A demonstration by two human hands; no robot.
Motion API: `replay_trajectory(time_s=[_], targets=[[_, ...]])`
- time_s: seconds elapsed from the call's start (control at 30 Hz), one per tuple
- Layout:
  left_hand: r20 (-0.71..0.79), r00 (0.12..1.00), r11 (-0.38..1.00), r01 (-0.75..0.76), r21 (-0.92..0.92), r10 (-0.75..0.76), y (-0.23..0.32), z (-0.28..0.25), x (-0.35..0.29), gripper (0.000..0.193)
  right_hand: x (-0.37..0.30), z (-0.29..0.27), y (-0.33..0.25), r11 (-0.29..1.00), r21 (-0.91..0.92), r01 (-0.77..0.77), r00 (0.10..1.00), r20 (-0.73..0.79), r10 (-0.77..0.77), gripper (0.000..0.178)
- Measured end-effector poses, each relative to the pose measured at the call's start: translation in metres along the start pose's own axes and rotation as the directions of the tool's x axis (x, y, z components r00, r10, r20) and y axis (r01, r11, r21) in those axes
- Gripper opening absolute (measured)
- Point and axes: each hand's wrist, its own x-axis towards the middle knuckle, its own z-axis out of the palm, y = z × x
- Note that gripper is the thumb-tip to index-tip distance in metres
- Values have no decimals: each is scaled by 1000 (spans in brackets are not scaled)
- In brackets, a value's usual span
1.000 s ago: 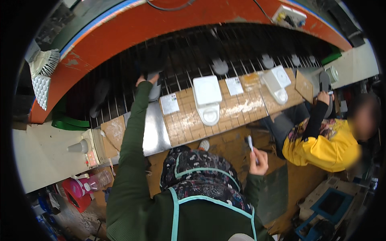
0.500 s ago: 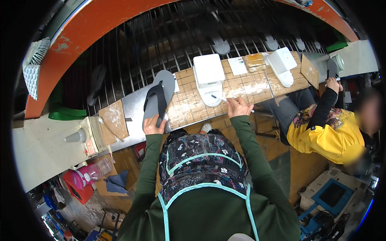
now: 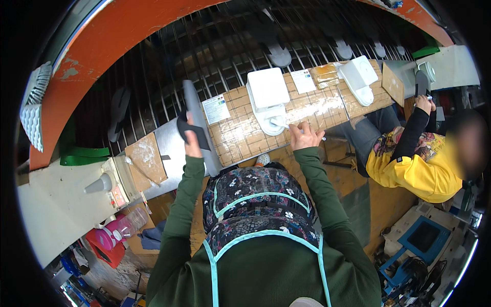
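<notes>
My left hand [image 3: 193, 143] is closed on the black strap of a grey flip-flop [image 3: 196, 105]. The flip-flop is tipped up on its side, its sole edge-on to me, over the left end of the taped board [image 3: 232, 138]. My right hand [image 3: 306, 136] pinches a thin white brush [image 3: 280, 123]. Its tip is in the round dish at the front of a white dispenser [image 3: 267, 92]; the bristles are too small to make out.
Behind the board runs a conveyor of metal rods [image 3: 204, 56] carrying several soles. A second white dispenser [image 3: 359, 77] stands to the right, near a co-worker in a yellow top [image 3: 409, 163] handling another sandal. A grey cone [image 3: 98, 183] lies on the left ledge.
The flip-flop has turned from lying flat, sole down, to standing on its side. My left hand has moved up onto its strap. The brush stays at the dish.
</notes>
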Motion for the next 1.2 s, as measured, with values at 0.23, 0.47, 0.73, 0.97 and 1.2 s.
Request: replay_trajectory(time_s=[0.23, 0.47, 0.73, 0.97, 1.2], targets=[[60, 953, 410, 184, -893, -296, 71, 2, -28, 83, -10, 6, 22, 703, 342, -623, 742, 544, 393, 20], [178, 934, 421, 303, -855, -310, 80, 34, -37, 77, -14, -1, 38, -109, 548, -829, 547, 836, 41, 15], [164, 964, 604, 260, -753, -210, 94, 105, -29, 87, 60, -118, -26, 721, 693, -6, 990, -98, 102, 21], [214, 969, 797, 35, -602, 119, 140, 125, -54, 90, 67, -162, -77, 422, 906, 18, 980, -99, 173, 18], [253, 914, 809, -122, -575, 318, 122, 127, -54, 89, 80, -159, -79, 444, 896, 27, 968, -134, 212, 19]])
